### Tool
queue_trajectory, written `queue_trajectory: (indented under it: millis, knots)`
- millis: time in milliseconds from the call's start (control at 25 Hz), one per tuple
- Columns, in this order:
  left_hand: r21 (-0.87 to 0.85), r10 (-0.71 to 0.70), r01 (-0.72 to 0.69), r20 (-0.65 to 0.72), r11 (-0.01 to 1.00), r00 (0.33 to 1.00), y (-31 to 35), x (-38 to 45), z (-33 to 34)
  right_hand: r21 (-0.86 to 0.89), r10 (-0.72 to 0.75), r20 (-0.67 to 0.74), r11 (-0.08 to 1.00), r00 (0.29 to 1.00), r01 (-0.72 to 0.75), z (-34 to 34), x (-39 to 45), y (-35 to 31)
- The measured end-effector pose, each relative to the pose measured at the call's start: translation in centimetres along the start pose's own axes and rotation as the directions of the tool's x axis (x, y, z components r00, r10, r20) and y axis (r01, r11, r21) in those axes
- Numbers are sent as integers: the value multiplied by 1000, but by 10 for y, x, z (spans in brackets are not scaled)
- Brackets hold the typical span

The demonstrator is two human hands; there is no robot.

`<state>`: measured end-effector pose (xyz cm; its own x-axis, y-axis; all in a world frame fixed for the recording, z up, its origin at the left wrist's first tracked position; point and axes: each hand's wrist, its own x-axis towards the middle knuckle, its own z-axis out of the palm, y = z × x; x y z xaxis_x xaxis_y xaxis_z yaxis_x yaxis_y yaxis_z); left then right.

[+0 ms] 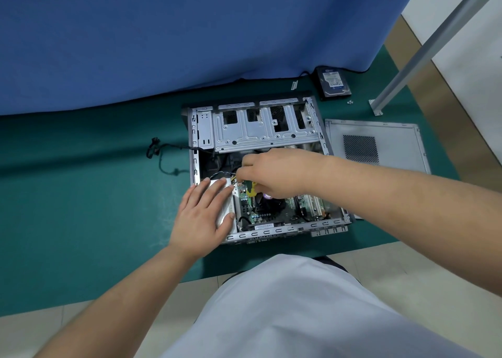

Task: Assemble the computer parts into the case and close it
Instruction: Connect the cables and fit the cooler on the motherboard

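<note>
Near the middle of the frame, our right hand reaches into the open case with its fingers curled down around a small connector on yellow and black wires, just above the motherboard; the grip looks closed on that plug, though the fingertips themselves are hidden under the hand. Just left of it, our left hand lies flat, fingers straight, pressing on the silver power supply in the lower left corner of the case, holding nothing.

Outward from there, the motherboard sits seated in the lower half of the case, with the cooler partly hidden beneath our right wrist. The drive cage across the upper half looks empty. A black cable trails out of the case to the left over the green table.

We judge the task roughly midway: board and supply are in, wiring is under way. Still outside are the hard drive at upper right, a few loose screws near it, and the side panel lying flat to the right of the case, so closing remains.
</note>
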<state>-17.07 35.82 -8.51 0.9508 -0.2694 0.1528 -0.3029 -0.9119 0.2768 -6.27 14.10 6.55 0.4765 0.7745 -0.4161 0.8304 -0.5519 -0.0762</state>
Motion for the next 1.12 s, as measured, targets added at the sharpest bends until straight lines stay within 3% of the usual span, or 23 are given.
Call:
queue_trajectory:
  millis: [160, 440, 560, 800, 1120]
  knots:
    - [-10, 7, -7, -9, 1000, 1000, 0, 0, 1, -5, -27, 8, 1000, 1000, 27, 3, -1, -2]
    - [-13, 5, -5, -11, 1000, 1000, -2, 0, 3, -161, 78, -208, 980, 975, -113, 10, 11, -26]
    - [-20, -3, 2, -7, 1000, 1000, -2, 0, 4, -190, 107, -231, 970, 967, -153, 14, 10, -31]
    - [-19, -2, 2, -12, 1000, 1000, -2, 0, 4, -49, -67, -92, 997, 993, 63, 5, 0, -9]
    - [-36, 8, -9, -22, 999, 1000, 0, -1, 2, -92, 147, -222, 981, 964, -171, 18, 8, -24]
